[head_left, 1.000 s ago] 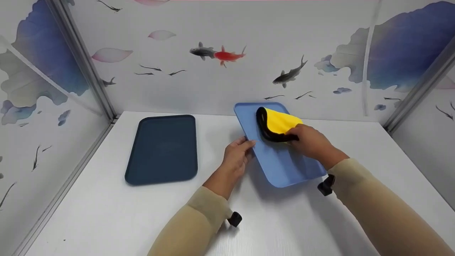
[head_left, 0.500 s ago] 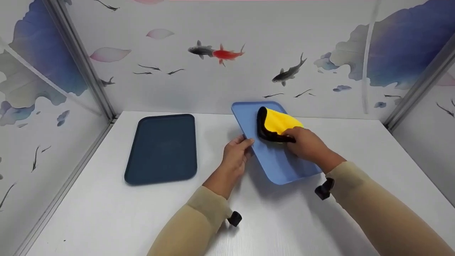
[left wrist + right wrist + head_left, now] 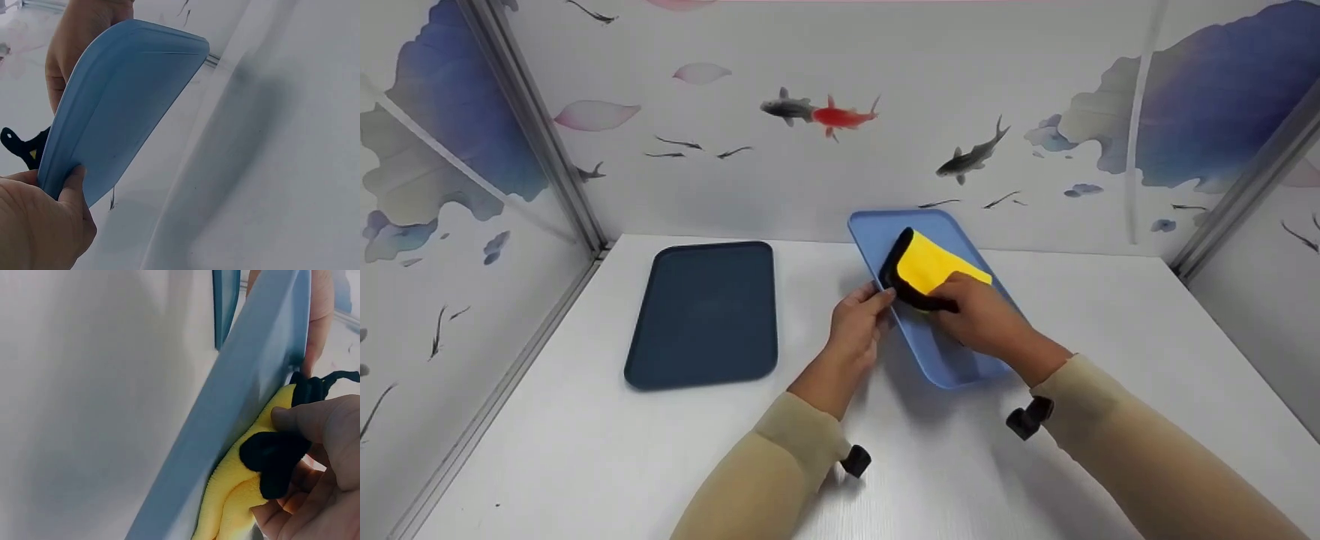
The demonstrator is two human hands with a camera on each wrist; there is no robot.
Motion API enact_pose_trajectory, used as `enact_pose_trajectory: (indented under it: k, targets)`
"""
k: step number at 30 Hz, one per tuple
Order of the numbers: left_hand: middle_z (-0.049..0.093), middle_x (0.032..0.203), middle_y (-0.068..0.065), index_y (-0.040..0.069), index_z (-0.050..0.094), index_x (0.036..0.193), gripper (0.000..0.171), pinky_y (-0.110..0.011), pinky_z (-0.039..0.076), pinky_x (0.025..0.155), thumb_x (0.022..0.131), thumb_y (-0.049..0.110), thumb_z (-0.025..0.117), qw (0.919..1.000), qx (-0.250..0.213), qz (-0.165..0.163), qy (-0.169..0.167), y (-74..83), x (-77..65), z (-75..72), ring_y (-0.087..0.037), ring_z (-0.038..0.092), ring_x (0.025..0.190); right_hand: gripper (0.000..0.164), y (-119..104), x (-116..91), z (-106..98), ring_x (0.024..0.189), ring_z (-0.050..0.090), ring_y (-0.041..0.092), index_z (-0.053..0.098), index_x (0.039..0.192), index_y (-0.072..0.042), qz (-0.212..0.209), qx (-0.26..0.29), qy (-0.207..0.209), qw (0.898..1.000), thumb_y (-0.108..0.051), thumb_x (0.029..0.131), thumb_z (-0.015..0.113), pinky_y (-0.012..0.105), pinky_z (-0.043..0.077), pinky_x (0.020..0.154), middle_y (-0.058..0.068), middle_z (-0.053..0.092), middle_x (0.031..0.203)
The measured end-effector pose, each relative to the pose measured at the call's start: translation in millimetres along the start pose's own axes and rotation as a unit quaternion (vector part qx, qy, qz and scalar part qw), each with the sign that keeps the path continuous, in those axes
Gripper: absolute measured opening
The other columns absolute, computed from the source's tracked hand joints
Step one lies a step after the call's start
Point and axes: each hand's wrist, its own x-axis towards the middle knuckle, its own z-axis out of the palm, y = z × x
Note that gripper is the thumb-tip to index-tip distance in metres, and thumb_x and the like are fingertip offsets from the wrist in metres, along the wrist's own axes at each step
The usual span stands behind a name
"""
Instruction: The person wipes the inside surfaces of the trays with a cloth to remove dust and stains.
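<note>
Right hand [image 3: 982,319] pinches yellow cloth [image 3: 937,262] by its black edge; cloth lies ahead-left of it, against tilted blue tray [image 3: 952,371], long axis far-left to near-right. Left hand [image 3: 855,326], just beside cloth's left end, pinches tray's left rim.

I get bright, even head view; light seems overhead, soft shadow [image 3: 919,405] on table [image 3: 930,487] below blue tray [image 3: 931,349]. Wrist views reach me dimmer, greyer; in left one, broad shadow with blurry edges right of blue tray.
</note>
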Motion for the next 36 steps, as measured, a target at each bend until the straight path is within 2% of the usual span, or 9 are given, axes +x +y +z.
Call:
enact_pose_trajectory:
  k: [3, 7, 15, 19, 26, 31, 36]
  targets:
    - [0.060, 0.145, -0.014, 0.001, 0.059, 0.144, 0.045, -0.037, 0.047, 0.114, 0.100, 0.007, 0.067, 1.0000, -0.005, -0.004, 0.002, 2.2, 0.5, -0.7, -0.021, 0.059, 0.122, 0.030, -5, -2, 1, 0.109, 0.057, 0.031, 0.073, 0.127, -0.011, -0.011, -0.001, 0.004, 1.000, -0.009, 0.099, 0.063, 0.053, 0.048, 0.107, 0.012, 0.067, 0.122]
    - [0.060, 0.146, -0.013, 0.002, 0.057, 0.145, 0.047, -0.038, 0.048, 0.114, 0.100, 0.008, 0.066, 1.0000, -0.008, -0.001, 0.005, 3.5, 0.7, -2.7, -0.021, 0.060, 0.122, 0.026, -10, -6, 4, 0.105, 0.059, 0.030, 0.075, 0.122, -0.008, -0.049, -0.008, 0.008, 0.999, -0.006, 0.098, 0.065, 0.052, 0.051, 0.102, 0.014, 0.069, 0.118]
    - [0.067, 0.137, -0.010, 0.005, 0.062, 0.141, 0.043, -0.036, 0.052, 0.109, 0.099, 0.013, 0.068, 0.9999, -0.004, -0.007, 0.010, 4.3, 0.2, -6.5, -0.021, 0.066, 0.114, 0.021, -19, -14, 8, 0.099, 0.061, 0.026, 0.077, 0.116, -0.005, -0.104, -0.018, 0.020, 0.994, -0.005, 0.096, 0.068, 0.048, 0.055, 0.095, 0.012, 0.072, 0.110]
    - [0.068, 0.135, -0.009, 0.006, 0.063, 0.141, 0.042, -0.035, 0.053, 0.108, 0.100, 0.012, 0.066, 0.9998, -0.003, -0.008, 0.019, 5.1, 0.4, -6.9, -0.021, 0.067, 0.113, 0.019, -20, -18, 7, 0.095, 0.061, 0.023, 0.077, 0.113, -0.007, -0.128, -0.018, 0.011, 0.992, -0.006, 0.095, 0.070, 0.044, 0.055, 0.091, 0.008, 0.072, 0.105]
    - [0.068, 0.130, -0.016, -0.001, 0.061, 0.141, 0.041, -0.037, 0.054, 0.106, 0.102, 0.011, 0.064, 0.9996, -0.012, 0.020, 0.019, 3.1, 1.2, -5.4, -0.019, 0.067, 0.104, 0.017, -18, -25, 3, 0.091, 0.059, 0.019, 0.079, 0.109, -0.010, -0.150, -0.023, -0.016, 0.988, -0.006, 0.094, 0.073, 0.041, 0.052, 0.085, 0.004, 0.071, 0.103]
    - [0.066, 0.137, -0.015, 0.001, 0.060, 0.143, 0.045, -0.038, 0.052, 0.109, 0.101, 0.013, 0.067, 0.9994, -0.007, 0.014, 0.032, 3.7, -0.9, -6.0, -0.020, 0.066, 0.114, 0.020, -13, -32, 2, 0.094, 0.059, 0.018, 0.079, 0.112, -0.013, -0.166, -0.046, -0.029, 0.985, -0.007, 0.094, 0.074, 0.041, 0.054, 0.086, 0.003, 0.070, 0.106]
    - [0.064, 0.141, -0.014, 0.002, 0.061, 0.142, 0.044, -0.040, 0.049, 0.112, 0.100, 0.014, 0.068, 0.9995, -0.007, 0.010, 0.030, 2.9, -1.7, -7.3, -0.023, 0.063, 0.124, 0.023, -7, -42, 1, 0.095, 0.061, 0.018, 0.079, 0.113, -0.014, -0.184, -0.065, -0.038, 0.980, -0.005, 0.092, 0.076, 0.041, 0.056, 0.086, 0.001, 0.070, 0.105]
